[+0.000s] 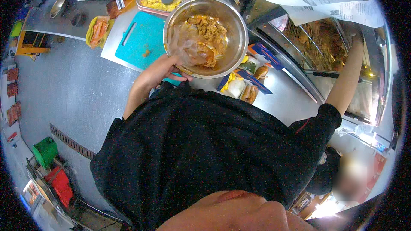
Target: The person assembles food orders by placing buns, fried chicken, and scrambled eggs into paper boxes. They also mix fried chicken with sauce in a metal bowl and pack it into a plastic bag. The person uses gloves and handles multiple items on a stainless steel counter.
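Left grip (165, 67) on the bowl, right arm stretched to the glass case

The steel bowl (237, 38) is grasped by the left grip at its near-left rim, with fingertips showing just below the edge. It is placed over the right part of the turquoise board (137, 45), and brown sauced chunks (209, 34) are gathered in it. Whether its base is rested on the board or lifted cannot be told. The right forearm (349, 70) is extended to the glass case (295, 70), and the right grip is mostly hidden by the paper strips (317, 2); whether it is released, clenched or holding something cannot be told.

The step in hand seems to be a steadying of the bowl while something is reached for at the side. For this, the rim is best pinched firmly and the bowl pressed level, since it could be tipped or swung by a twist of the body. Sauce is best left off the fingers, as a smeared rim is likely to be slippery. The clear packs (239, 87) beside the bowl's near-right edge should not be nudged, and the paper is best cleared by the right arm without being dragged.
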`<state>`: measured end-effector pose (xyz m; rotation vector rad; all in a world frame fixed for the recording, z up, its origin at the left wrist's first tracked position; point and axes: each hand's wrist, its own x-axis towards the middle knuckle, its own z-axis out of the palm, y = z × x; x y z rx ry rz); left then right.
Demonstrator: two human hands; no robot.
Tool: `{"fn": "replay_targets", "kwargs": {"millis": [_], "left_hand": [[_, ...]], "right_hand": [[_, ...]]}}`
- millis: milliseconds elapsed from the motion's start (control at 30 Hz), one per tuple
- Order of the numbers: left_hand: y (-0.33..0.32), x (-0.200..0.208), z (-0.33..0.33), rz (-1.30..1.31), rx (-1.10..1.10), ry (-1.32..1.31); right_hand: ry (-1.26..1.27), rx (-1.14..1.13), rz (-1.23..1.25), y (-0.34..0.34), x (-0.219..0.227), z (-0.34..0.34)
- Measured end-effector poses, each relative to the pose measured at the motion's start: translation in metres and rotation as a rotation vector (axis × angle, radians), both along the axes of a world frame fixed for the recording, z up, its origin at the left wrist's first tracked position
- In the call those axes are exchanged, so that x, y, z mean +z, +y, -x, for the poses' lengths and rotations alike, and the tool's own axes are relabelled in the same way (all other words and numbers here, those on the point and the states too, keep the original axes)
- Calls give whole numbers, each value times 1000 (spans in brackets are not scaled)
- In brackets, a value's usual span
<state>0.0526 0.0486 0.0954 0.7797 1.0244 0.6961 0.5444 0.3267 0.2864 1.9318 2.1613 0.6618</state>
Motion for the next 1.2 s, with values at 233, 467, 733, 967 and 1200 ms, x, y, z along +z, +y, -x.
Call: {"fn": "replay_targets", "kwargs": {"millis": [233, 467, 733, 967, 1200], "left_hand": [[-12, -4, 21, 20, 45, -77], [-1, -7, 61, 53, 121, -124], [51, -14, 191, 33, 64, -136], [129, -46, 338, 1, 265, -227], [282, -94, 490, -207, 552, -192]], "right_hand": [[22, -106, -158, -35, -5, 18], [130, 265, -1154, -146, -49, 141], [960, 566, -132, -155, -161, 425], [1342, 445, -178, -107, -162, 557], [1499, 235, -55, -97, -212, 621]]}}
